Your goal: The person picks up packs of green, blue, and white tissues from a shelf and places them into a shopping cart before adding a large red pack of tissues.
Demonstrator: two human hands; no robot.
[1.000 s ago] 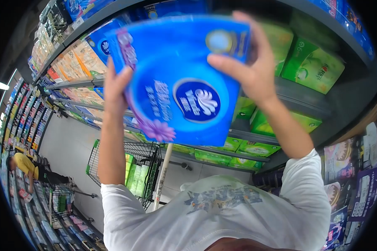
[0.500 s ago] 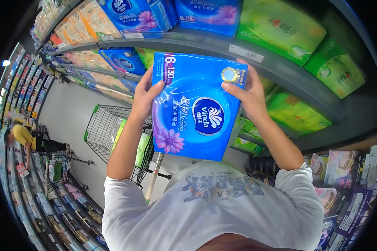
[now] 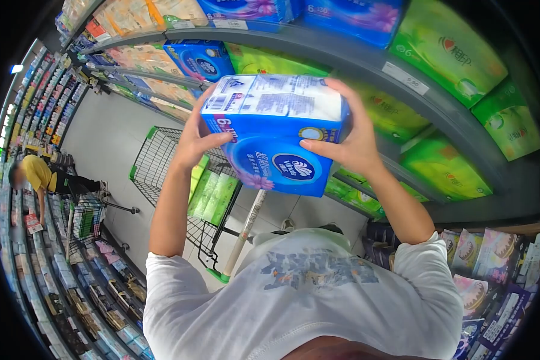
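Between my two hands is a blue pack of tissues (image 3: 270,150), with its white printed side tilted up and its branded face toward me. My left hand (image 3: 197,135) grips the left edge, thumb lying on the blue front. On the other side, my right hand (image 3: 351,135) wraps the right edge, its thumb pressed on the front near a round gold sticker. Below and left of the pack stands a shopping cart (image 3: 156,159) with a green pack (image 3: 213,195) inside. The pack covers part of the shelf behind it.
A shelf (image 3: 342,51) curves across the top, holding blue tissue packs (image 3: 201,60) and green packs (image 3: 447,168). At far left, a person in a yellow top (image 3: 39,174) bends beside another cart (image 3: 84,225). Bagged goods (image 3: 483,252) stand at lower right.
The tissue pack has tipped, so its white printed side now shows on top and its front looks shorter. Both hands still hold it. The view has shifted, revealing more of the cart.
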